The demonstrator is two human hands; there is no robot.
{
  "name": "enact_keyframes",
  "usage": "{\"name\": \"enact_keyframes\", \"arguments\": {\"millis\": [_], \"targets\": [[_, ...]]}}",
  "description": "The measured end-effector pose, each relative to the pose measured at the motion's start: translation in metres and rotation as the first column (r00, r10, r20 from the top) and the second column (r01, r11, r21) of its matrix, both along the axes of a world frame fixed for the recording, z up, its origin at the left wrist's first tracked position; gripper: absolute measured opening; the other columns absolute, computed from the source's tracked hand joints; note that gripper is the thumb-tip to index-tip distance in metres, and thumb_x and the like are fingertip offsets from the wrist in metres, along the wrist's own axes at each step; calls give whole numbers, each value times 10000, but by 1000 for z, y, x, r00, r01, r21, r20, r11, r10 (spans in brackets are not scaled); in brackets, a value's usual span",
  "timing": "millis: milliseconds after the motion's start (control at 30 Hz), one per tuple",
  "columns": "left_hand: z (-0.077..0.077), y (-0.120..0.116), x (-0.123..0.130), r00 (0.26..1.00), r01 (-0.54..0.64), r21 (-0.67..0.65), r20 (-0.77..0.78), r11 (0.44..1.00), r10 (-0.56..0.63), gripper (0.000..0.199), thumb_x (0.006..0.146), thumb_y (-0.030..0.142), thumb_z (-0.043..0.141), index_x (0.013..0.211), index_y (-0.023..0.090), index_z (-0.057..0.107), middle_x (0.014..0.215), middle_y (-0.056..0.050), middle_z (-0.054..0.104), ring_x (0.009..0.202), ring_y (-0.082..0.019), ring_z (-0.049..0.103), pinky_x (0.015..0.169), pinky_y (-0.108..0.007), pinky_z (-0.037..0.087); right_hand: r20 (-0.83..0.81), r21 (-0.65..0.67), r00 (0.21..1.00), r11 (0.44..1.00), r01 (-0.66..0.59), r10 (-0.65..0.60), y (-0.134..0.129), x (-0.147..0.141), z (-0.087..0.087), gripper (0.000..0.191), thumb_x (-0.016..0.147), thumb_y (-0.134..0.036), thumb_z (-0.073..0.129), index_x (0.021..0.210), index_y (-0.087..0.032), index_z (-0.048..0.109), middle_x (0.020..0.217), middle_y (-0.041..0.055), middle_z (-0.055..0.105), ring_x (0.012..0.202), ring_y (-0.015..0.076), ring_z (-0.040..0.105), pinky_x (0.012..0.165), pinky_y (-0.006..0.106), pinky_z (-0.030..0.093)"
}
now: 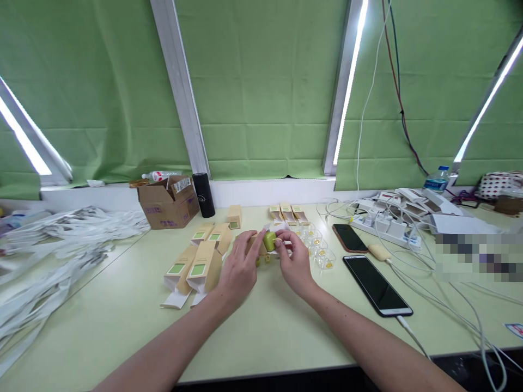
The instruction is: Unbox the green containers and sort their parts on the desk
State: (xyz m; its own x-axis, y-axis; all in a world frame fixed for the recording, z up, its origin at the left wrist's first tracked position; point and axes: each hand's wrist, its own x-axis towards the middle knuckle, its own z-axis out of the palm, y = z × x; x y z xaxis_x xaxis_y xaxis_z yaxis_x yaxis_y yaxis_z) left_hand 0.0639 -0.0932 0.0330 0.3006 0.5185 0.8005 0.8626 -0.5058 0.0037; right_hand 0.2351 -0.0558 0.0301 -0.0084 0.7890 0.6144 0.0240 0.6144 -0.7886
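Note:
Between my hands is a small green, apple-shaped piece (269, 240) with a pale stem-like end. My right hand (295, 264) pinches it at that end with thumb and fingertips. My left hand (241, 267) curls around a tan paper box (254, 246), mostly hidden by its fingers, right beside the green piece. Small yellow-green bits (267, 258) show just below, too small to name. Left of my left hand lie several tan boxes (206, 261) with green label squares and white flaps open. Clear plastic cups (321, 251) with yellow centres cluster beyond my right hand.
Further back are a tan box (234, 216), three boxes in a row (288, 213), a cardboard carton (169, 202) and a black cylinder (203, 195). Two phones (378, 284), cables and a power strip (386, 228) lie right. White strips (53, 261) pile up left.

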Motion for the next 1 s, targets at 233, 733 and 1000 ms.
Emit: {"name": "enact_keyframes", "arguments": {"millis": [233,733,1000], "targets": [[1,2,-3,999,-27,-8,19,1000,27,824,973,22,404,1694,323,141,1396,-164,525,1328,-300,534,1070,-495,560,-172,-162,983,982,-94,65,6,-1,-5,329,994,-559,604,989,-230,588,1006,60,706,729,167,623,656,318,552],[0,4,-5,998,-52,26,-20,998,52,813,954,18,440,1669,347,240,1408,-162,529,1343,-322,536,1041,-517,574,-356,-188,822,828,-528,444,-10,7,16,408,839,-551,779,779,-237,525,942,34,721,591,117,505,499,252,411],[7,-2,-8,992,26,7,-124,1000,-24,763,958,121,561,1649,336,317,1413,-176,527,1343,-355,541,992,-512,590,-249,-287,802,750,-596,542,-6,-1,7,437,735,-582,844,730,-231,583,622,-47,523,515,106,430,444,228,361]]}}
